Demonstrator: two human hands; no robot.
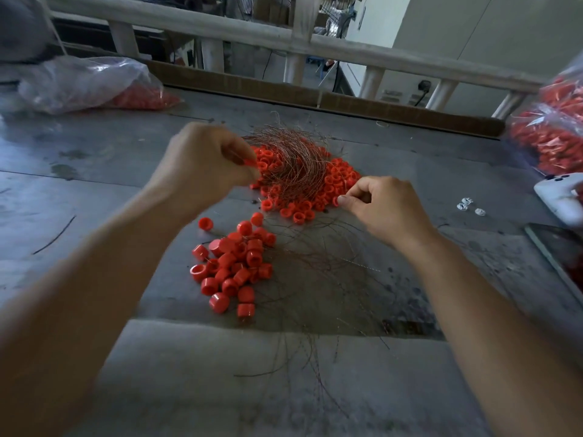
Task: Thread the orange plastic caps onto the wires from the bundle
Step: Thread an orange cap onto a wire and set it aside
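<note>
A bundle of thin copper-coloured wires (293,159) lies on a heap of loose orange caps (299,197) at the table's middle. My left hand (205,165) hovers over the heap's left side and pinches an orange cap (250,161) between thumb and fingers. To the right, my right hand (381,206) has its fingertips pinched together at the heap's right edge, seemingly on a thin wire, though the wire is too fine to make out. Nearer me lies a cluster of caps with wires through them (233,266), their wires fanning out to the right and toward me.
A plastic bag of orange caps (94,86) lies at the back left, and more bags of orange parts (555,134) at the right. A white device (561,197) and a dark tablet (561,253) sit at the right edge. A wooden rail (284,36) borders the grey table (94,184).
</note>
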